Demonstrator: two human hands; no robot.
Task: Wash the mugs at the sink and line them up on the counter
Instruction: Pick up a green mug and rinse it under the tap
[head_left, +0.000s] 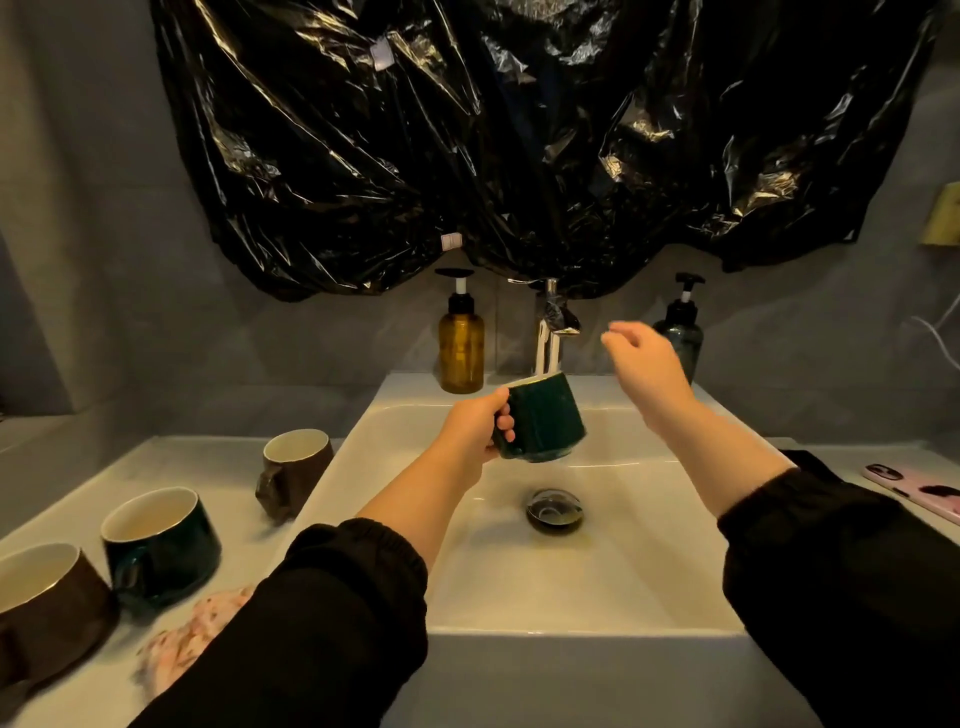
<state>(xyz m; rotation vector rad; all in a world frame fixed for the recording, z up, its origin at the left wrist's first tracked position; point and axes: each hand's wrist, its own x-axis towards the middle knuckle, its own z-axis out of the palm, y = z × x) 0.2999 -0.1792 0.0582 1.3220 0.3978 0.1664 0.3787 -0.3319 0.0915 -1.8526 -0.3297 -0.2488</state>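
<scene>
My left hand (475, 428) grips the handle of a dark green mug (545, 421) and holds it tilted over the white sink (519, 597), just under the chrome faucet (553, 325). My right hand (641, 358) hovers in the air to the right of the faucet spout, fingers loosely bent, holding nothing. Three more mugs stand on the counter (78, 483) left of the sink: a brown one (296, 470) by the basin's edge, a dark green one (161, 545) nearer me, and another brown one (47, 608) at the front left.
An amber pump bottle (461, 345) stands left of the faucet, a dark pump bottle (683, 332) right of it. Black plastic sheeting (519, 130) hangs over the wall. A patterned cloth (192, 639) lies at the counter's front; a pink phone (919, 491) lies on the right.
</scene>
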